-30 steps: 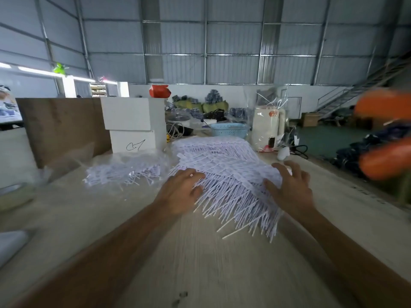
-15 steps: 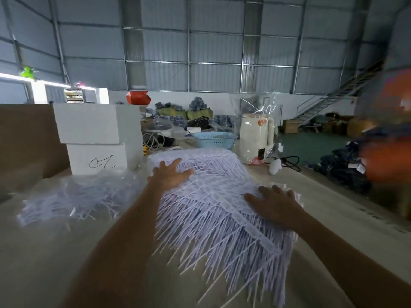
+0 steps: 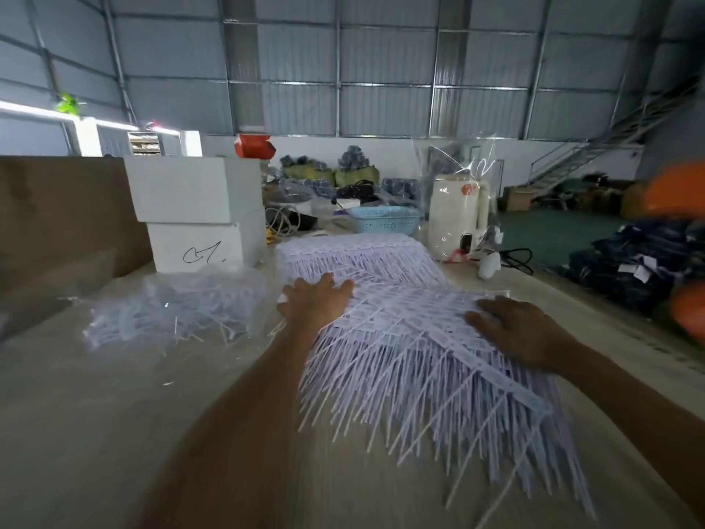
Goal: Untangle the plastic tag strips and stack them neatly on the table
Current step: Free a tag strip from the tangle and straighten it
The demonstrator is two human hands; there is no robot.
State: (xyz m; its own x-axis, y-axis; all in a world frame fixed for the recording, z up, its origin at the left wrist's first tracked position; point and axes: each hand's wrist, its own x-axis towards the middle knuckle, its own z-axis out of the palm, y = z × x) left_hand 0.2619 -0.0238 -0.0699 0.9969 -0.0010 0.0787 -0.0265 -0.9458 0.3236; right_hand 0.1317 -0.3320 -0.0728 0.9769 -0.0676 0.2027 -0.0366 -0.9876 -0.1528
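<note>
A large heap of white plastic tag strips [image 3: 404,337] lies across the middle of the table [image 3: 114,414], its thin tails fanning toward me. My left hand [image 3: 316,299] lies flat with spread fingers on the heap's left side. On the right side of the heap rests my right hand [image 3: 515,330], palm down with straight fingers. Neither hand grips a strip. A smaller tangle of strips inside a clear plastic bag [image 3: 179,311] sits to the left of the heap.
Two stacked white foam boxes [image 3: 198,211] stand behind the bag, with a brown board [image 3: 57,215] to their left. A blue basket [image 3: 385,219], a white appliance [image 3: 457,219] in clear wrap and cables sit at the table's far end. Dark bundles lie on the floor at right.
My left hand has moved from the near left edge of the heap further up onto it and spread flat. My right hand stays pressed on the right side. The view has shifted closer.
</note>
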